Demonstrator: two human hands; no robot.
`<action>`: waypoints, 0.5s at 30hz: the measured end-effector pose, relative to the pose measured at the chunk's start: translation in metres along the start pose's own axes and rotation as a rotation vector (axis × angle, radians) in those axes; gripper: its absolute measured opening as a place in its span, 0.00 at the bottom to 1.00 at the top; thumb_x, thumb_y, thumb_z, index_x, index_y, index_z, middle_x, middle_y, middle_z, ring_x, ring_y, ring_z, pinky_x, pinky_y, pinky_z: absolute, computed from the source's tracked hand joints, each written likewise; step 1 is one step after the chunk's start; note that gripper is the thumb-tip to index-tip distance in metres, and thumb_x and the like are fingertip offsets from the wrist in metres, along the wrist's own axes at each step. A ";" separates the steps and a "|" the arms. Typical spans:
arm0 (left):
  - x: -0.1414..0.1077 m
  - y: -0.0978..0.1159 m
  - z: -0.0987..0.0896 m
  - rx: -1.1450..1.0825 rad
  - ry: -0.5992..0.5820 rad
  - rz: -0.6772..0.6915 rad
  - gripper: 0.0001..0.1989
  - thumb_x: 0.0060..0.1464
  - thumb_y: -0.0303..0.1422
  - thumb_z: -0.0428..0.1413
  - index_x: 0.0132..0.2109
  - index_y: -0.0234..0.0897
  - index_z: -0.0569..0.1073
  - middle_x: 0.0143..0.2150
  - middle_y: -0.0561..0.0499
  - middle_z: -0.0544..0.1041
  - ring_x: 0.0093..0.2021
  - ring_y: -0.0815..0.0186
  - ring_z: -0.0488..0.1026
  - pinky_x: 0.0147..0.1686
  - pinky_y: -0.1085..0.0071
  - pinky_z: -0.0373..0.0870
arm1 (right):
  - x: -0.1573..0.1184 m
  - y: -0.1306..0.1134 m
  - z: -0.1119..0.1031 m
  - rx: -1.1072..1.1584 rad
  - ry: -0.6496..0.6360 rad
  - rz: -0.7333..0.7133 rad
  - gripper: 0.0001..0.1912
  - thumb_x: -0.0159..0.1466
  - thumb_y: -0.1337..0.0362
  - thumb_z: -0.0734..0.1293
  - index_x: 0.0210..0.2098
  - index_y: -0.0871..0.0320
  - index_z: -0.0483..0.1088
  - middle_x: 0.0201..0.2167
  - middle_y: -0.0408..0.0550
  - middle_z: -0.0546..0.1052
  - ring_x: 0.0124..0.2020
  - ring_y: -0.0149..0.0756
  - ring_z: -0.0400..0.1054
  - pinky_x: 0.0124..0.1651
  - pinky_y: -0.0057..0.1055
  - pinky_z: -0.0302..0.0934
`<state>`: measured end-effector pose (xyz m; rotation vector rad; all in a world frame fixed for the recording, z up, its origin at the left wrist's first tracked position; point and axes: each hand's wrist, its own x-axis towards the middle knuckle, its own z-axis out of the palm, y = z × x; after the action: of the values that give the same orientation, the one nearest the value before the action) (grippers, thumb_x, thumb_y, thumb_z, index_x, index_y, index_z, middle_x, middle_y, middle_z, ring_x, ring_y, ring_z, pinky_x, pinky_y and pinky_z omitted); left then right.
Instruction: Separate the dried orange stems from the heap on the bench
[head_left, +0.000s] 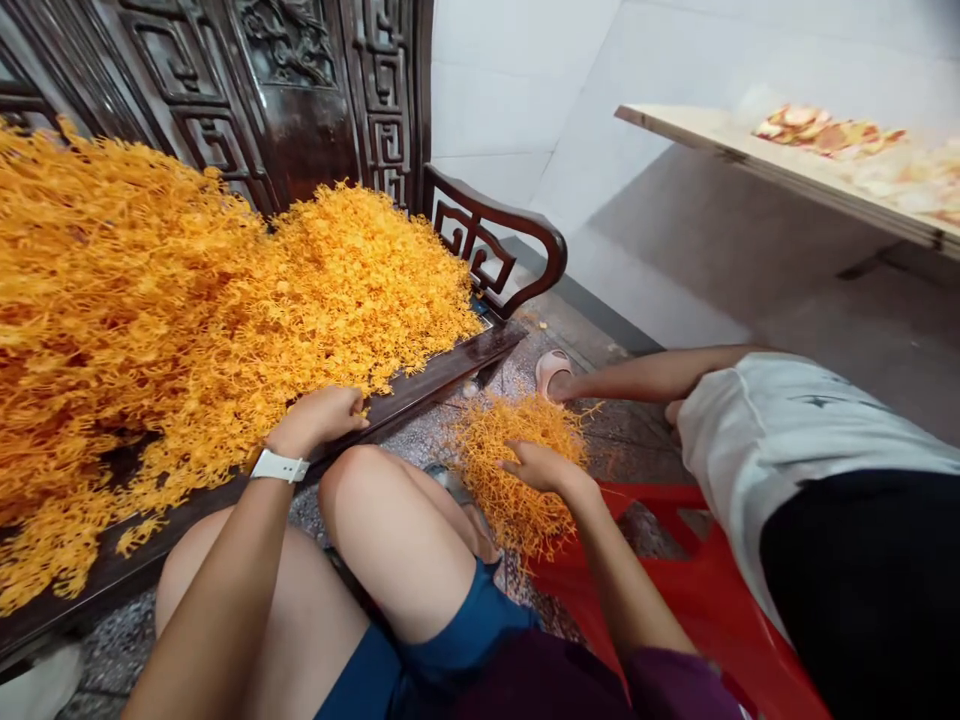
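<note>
**So much orange, send help**

Right hand (544, 468) lies open, fingers spread on a loose clump of orange strands (517, 485), just past the knee. Left hand (319, 420), with a white watch (279, 465), curls at the edge of a huge orange heap (187, 320); can't tell if it's pinching any. The heap sits on a carved dark wood bench (442, 375). Looks light, wiry, maybe brittle, so I'd lift loose bunches from underneath. A co-worker's arm (645, 376) reaches in over a red plastic stool (712, 590). No readable writing.

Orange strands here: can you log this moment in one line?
left hand: at edge of orange heap | right hand: on smaller orange tuft | co-worker's arm: beside tuft
</note>
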<state>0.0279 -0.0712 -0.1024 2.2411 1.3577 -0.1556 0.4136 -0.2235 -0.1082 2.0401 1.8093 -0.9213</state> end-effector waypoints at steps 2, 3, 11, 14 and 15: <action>0.008 0.005 0.010 0.019 -0.053 0.037 0.08 0.57 0.38 0.62 0.36 0.41 0.71 0.37 0.48 0.80 0.36 0.58 0.75 0.32 0.67 0.57 | 0.011 -0.023 -0.011 -0.051 0.057 -0.115 0.27 0.73 0.53 0.61 0.63 0.66 0.70 0.63 0.69 0.75 0.65 0.56 0.70 0.65 0.41 0.60; 0.011 0.008 0.013 0.027 -0.046 0.042 0.08 0.57 0.38 0.62 0.36 0.41 0.71 0.37 0.48 0.80 0.37 0.58 0.76 0.32 0.67 0.58 | 0.016 -0.036 -0.015 -0.074 0.088 -0.185 0.25 0.74 0.54 0.61 0.61 0.65 0.71 0.60 0.68 0.77 0.61 0.55 0.73 0.62 0.41 0.62; 0.035 0.033 0.021 0.121 0.229 0.106 0.03 0.65 0.32 0.54 0.41 0.39 0.72 0.45 0.41 0.81 0.46 0.53 0.78 0.38 0.64 0.61 | 0.001 -0.167 0.026 0.072 0.440 -0.735 0.22 0.76 0.53 0.59 0.62 0.60 0.68 0.59 0.60 0.75 0.58 0.50 0.70 0.62 0.47 0.63; 0.041 0.035 0.021 0.151 0.259 0.094 0.07 0.65 0.27 0.50 0.42 0.39 0.73 0.44 0.41 0.81 0.46 0.53 0.78 0.38 0.64 0.61 | -0.020 -0.190 0.047 0.161 0.446 -0.786 0.35 0.74 0.44 0.60 0.71 0.61 0.59 0.68 0.63 0.68 0.65 0.56 0.63 0.65 0.53 0.62; 0.043 0.035 0.021 0.159 0.262 0.091 0.09 0.65 0.26 0.49 0.43 0.39 0.73 0.44 0.41 0.81 0.46 0.53 0.78 0.38 0.64 0.61 | -0.023 -0.192 0.051 0.184 0.432 -0.785 0.37 0.74 0.43 0.60 0.72 0.60 0.57 0.69 0.63 0.66 0.66 0.56 0.62 0.66 0.54 0.61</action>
<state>0.0827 -0.0601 -0.1222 2.5221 1.4144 0.0674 0.2143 -0.2346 -0.0923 1.7010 2.9708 -0.8768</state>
